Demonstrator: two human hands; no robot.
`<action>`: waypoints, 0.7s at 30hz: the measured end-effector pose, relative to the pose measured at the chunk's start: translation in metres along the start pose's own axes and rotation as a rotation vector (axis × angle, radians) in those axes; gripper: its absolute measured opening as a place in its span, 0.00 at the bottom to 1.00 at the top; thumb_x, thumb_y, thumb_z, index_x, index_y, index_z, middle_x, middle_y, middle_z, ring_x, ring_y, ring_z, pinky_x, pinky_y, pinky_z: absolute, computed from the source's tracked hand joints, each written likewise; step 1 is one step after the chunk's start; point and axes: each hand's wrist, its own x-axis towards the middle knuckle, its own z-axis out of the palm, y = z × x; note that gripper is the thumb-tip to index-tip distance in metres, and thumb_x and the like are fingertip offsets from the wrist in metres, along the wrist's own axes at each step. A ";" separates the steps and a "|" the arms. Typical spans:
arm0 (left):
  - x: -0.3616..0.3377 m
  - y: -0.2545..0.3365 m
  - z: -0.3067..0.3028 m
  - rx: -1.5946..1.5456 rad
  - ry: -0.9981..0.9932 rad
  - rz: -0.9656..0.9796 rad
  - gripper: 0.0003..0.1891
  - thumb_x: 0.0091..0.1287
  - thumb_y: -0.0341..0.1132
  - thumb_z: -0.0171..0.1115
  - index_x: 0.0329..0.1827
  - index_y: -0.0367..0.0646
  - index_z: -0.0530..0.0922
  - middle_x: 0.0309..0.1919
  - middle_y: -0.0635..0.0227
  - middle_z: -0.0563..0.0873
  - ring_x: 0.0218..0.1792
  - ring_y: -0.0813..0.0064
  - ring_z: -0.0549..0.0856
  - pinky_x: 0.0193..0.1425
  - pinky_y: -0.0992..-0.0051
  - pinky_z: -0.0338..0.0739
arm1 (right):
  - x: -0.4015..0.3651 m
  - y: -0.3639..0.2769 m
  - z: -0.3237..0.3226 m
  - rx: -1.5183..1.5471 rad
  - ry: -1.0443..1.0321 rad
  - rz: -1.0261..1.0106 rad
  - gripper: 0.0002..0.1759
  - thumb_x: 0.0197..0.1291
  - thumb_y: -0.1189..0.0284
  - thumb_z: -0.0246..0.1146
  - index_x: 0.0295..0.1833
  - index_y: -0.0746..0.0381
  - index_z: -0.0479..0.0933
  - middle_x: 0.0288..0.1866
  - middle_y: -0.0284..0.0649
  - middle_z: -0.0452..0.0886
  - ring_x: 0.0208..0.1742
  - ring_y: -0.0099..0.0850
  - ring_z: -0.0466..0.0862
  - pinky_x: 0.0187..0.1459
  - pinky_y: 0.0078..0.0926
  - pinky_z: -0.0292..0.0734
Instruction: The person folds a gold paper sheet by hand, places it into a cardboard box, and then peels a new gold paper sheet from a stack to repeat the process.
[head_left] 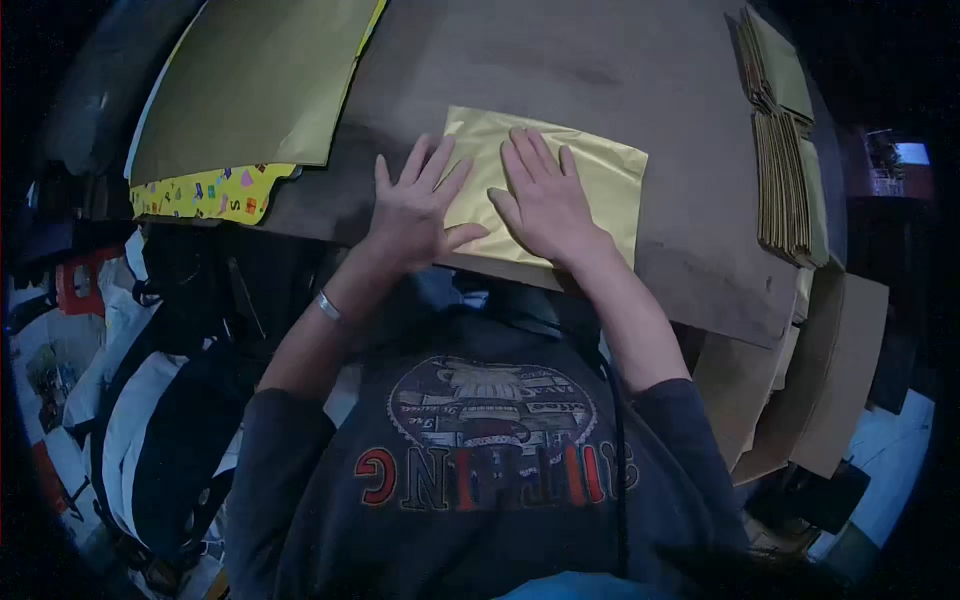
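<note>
A shiny gold paper sheet (600, 185) lies on the table right at its near edge, its surface slightly wrinkled. My right hand (545, 200) rests on it palm down, with the fingers stretched toward the far edge and the thumb out to the side. At the sheet's left edge is my left hand (425, 205), fingers spread, its thumb and fingertips overlapping the gold surface. Neither hand grasps anything. The parts of the sheet under both palms are hidden.
Large gold sheets (255, 85) lie at the table's left, over a yellow printed sheet (225, 195). Along the right side of the brown table (690, 230) stand bundles of folded gold paper (785, 185). An open cardboard box (825, 370) sits below the right edge.
</note>
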 end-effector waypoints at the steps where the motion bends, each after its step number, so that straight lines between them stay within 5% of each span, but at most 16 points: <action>1: 0.001 0.000 -0.003 -0.003 -0.004 0.006 0.41 0.54 0.63 0.67 0.66 0.46 0.74 0.73 0.56 0.66 0.74 0.52 0.63 0.62 0.26 0.59 | -0.002 0.009 0.000 0.014 0.022 0.061 0.38 0.72 0.51 0.45 0.78 0.63 0.52 0.82 0.46 0.48 0.83 0.40 0.46 0.79 0.49 0.39; 12: 0.049 -0.029 -0.032 0.042 -0.408 0.090 0.58 0.41 0.66 0.75 0.75 0.48 0.63 0.77 0.56 0.57 0.78 0.51 0.54 0.71 0.28 0.49 | -0.032 0.069 -0.004 -0.067 0.014 0.268 0.42 0.72 0.44 0.39 0.79 0.65 0.50 0.82 0.48 0.46 0.83 0.41 0.43 0.78 0.52 0.37; 16: 0.070 -0.050 -0.027 0.061 -0.414 0.027 0.57 0.48 0.71 0.67 0.78 0.51 0.58 0.79 0.62 0.56 0.79 0.54 0.52 0.72 0.28 0.46 | -0.032 0.069 -0.006 -0.096 -0.014 0.273 0.42 0.72 0.45 0.39 0.79 0.65 0.48 0.83 0.48 0.45 0.83 0.40 0.43 0.78 0.53 0.36; 21: 0.068 -0.048 -0.024 0.090 -0.381 0.002 0.53 0.51 0.71 0.65 0.77 0.55 0.60 0.78 0.59 0.55 0.78 0.51 0.52 0.72 0.29 0.48 | -0.033 0.045 -0.016 -0.100 -0.052 0.213 0.42 0.70 0.47 0.48 0.78 0.65 0.51 0.82 0.49 0.46 0.83 0.43 0.45 0.76 0.60 0.39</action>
